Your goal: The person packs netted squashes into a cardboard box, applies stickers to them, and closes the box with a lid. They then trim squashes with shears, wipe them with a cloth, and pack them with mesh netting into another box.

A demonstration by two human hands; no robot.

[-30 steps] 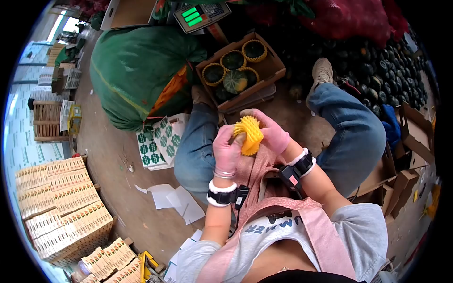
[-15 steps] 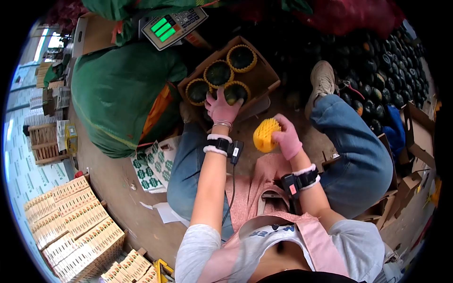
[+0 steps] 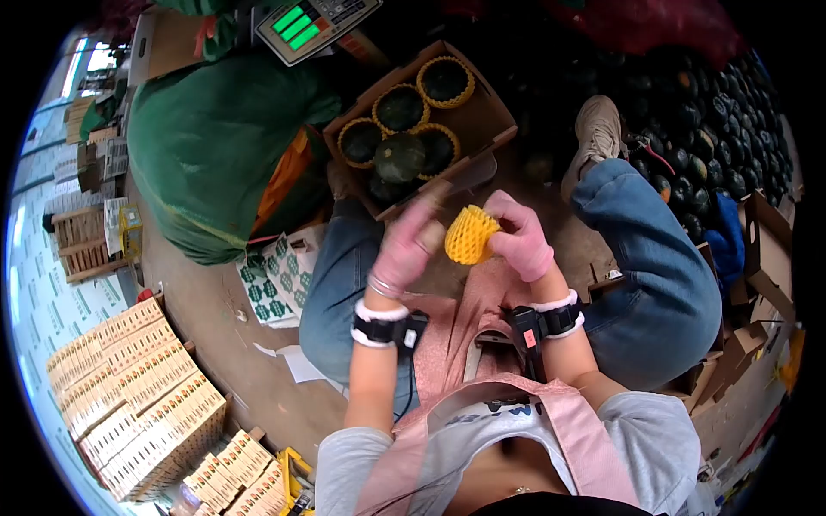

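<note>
My right hand, in a pink glove, pinches a yellow foam net sleeve by its side, in front of my lap. Just left of the sleeve is my left hand, also pink-gloved and smeared by motion; its fingers look stretched and apart, with nothing seen in them. Beyond it stands an open cardboard box. Several dark green, round, pumpkin-like fruits sit in it in yellow net sleeves. One bare fruit lies on top near the front, and another bare one is partly hidden below it.
A scale with a lit green display stands behind the box. A bulky green sack is at left. Many dark green fruits are heaped at right. Stacked small cartons stand at lower left, and cardboard boxes at far right.
My left hand has left the fruit in the box and come back toward my lap. My right hand has moved the net sleeve slightly left and up, closer to the left hand.
</note>
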